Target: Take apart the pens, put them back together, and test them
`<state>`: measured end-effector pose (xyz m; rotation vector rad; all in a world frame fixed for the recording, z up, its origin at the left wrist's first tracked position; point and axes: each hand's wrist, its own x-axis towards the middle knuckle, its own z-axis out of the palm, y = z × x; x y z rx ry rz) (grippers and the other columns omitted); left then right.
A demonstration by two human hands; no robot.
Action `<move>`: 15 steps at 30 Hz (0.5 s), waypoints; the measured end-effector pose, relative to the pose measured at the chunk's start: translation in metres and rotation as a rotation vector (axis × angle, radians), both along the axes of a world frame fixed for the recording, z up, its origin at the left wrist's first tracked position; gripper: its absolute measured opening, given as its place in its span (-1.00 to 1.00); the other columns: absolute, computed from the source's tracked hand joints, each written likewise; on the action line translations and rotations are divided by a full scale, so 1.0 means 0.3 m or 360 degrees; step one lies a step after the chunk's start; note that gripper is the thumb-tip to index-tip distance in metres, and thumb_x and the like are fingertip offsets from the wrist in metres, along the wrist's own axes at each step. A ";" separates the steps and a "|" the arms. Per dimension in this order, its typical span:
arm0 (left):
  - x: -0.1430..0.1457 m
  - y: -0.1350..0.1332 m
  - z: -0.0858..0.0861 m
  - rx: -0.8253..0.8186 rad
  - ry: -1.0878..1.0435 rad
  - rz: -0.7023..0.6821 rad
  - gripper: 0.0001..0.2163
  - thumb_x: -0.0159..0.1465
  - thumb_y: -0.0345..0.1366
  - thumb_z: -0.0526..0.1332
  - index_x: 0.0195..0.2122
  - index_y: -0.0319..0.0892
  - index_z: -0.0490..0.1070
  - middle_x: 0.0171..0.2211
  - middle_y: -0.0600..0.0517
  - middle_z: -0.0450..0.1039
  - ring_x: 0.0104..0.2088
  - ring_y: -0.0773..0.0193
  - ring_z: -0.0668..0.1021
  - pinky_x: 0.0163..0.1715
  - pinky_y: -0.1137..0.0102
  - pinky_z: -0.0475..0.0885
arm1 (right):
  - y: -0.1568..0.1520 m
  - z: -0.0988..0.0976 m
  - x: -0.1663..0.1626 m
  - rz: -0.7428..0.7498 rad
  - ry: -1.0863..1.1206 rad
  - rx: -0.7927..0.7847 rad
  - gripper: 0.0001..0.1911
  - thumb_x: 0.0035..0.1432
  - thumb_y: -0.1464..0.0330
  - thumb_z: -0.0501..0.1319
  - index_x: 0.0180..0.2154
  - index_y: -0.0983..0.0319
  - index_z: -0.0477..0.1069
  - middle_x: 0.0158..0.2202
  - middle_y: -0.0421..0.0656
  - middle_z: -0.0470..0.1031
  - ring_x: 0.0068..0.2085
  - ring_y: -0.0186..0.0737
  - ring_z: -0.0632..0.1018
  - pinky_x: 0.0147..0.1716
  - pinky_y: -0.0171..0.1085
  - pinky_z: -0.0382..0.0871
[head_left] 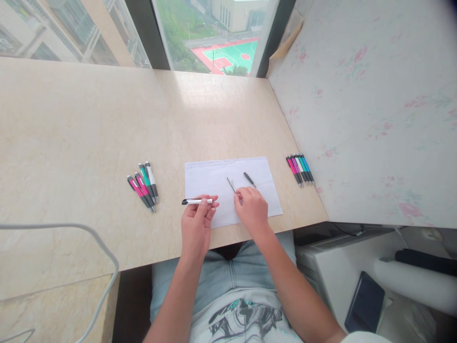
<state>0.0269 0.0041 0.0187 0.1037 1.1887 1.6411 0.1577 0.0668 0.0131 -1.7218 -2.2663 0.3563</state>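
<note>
Stone-patterned worktop (93, 128) is being lit from a window (221, 35) at its far side & is being bounded on the R by a floral-print wall panel (357, 119). White paper sheet (200, 183) is being partly covered by both hands. White pen barrel (194, 201), w/ black end, is being held approx. horiz. at the sheet's L edge by the L hand (195, 226), thumb & fingertips being closed on it. Thin dark rod (231, 185), prob. a refill, is being pinched at its near end by the R hand (252, 209), thumb against forefinger; whether the paper is being touched by the rod can't be told. Black tapered piece (249, 179) is being seen on the sheet, just beyond the R hand, ungripped. Two grps. are also being shown: loose pens (143, 187) at L & a row of pens (299, 169) at R, near the panel. Handling (judged): barrel is being rated light, stiff & smooth, thus apt to roll or slip, w/ a mid-length hold being favoured; rod is being rated slimmer & easier to bend, a gentle pinch clear of its tip being advised; tapered piece is being judged small, light & best taken by its sides.
</note>
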 end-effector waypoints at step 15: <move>0.014 0.002 -0.007 0.0006 0.0001 -0.0057 -0.78 0.16 -0.23 0.37 -0.21 -0.21 0.49 -0.23 -0.07 0.59 -0.31 0.39 0.59 -0.25 0.49 0.46 | 0.018 -0.017 0.056 -0.0098 -0.0017 0.0120 -0.88 0.26 0.39 0.14 -0.25 0.18 0.46 -0.30 -0.12 0.53 -0.18 -0.12 0.46 -0.37 -0.26 0.19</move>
